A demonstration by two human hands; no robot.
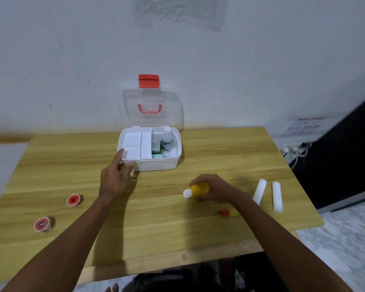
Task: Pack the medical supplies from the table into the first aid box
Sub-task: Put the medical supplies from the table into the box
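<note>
The white first aid box (156,164) stands open at the table's far middle, its clear lid (152,106) upright. Inside lie a white divided tray (133,142), a white bottle (167,142) and green packets (157,151). My left hand (116,175) touches the box's front left corner, fingers apart. My right hand (213,189) is closed around a yellow bottle with a white cap (193,190), just above the table. Two white bandage rolls (259,190) (276,196) lie to its right. A small red-capped bottle (227,212) lies partly hidden under my right forearm. Two red tape rolls (74,200) (43,224) sit at the left.
The wooden table (156,234) stands against a white wall. A power strip with cables (293,148) hangs beyond the table's right edge, under a paper notice (303,127). Dark clutter shows under the front edge.
</note>
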